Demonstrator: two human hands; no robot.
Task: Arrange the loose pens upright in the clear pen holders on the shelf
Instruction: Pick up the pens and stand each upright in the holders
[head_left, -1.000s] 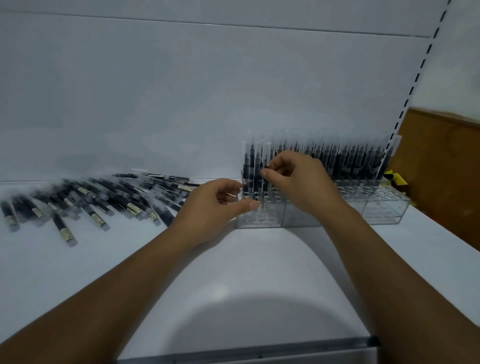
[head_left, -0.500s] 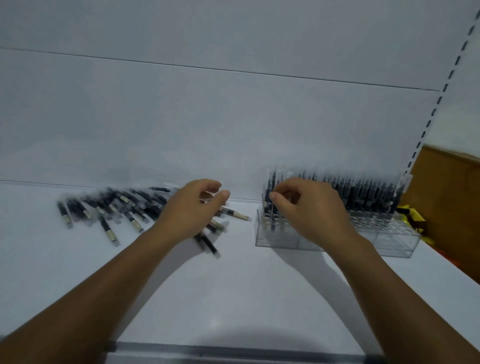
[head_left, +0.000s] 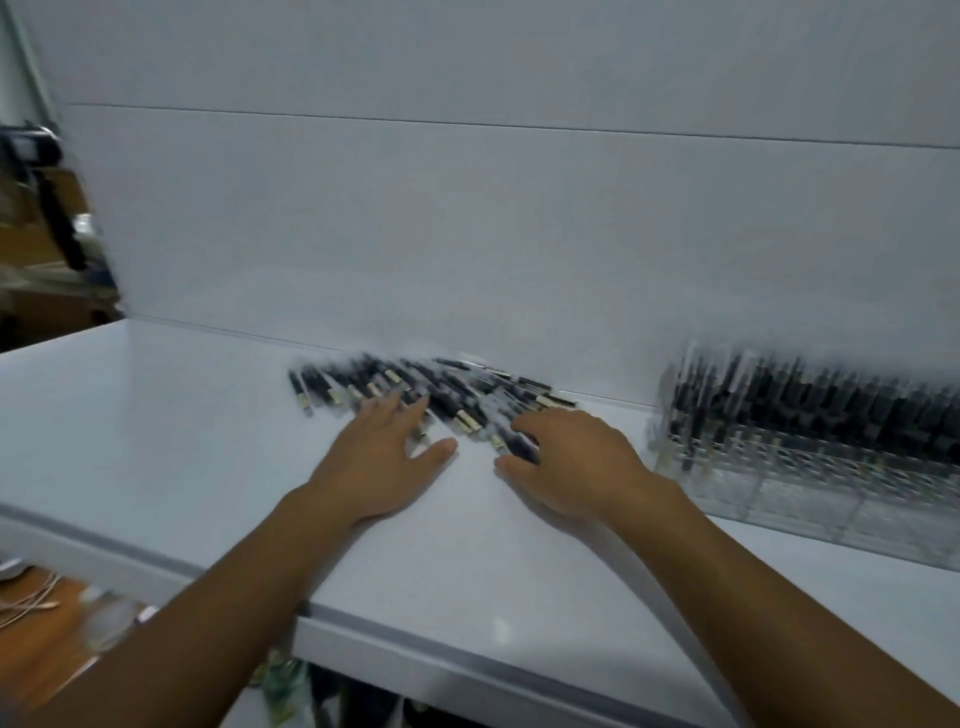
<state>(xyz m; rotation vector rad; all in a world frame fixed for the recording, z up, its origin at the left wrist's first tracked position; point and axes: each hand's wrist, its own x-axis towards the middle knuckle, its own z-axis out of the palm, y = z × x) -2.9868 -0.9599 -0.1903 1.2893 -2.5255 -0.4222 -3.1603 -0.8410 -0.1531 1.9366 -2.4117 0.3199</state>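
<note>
Clear pen holders (head_left: 810, 488) carry upright black pens (head_left: 779, 400); loose pens (head_left: 441, 389) lie leftward.

Background's just a plain white back panel (head_left: 467, 208) with one horizontal seam. Far left there's a blurry black gadget (head_left: 31, 148) above some brown boxes (head_left: 47, 306). Bottom left, an orange-brown surface (head_left: 36, 639) with thin white cables (head_left: 26, 597) on it.
</note>
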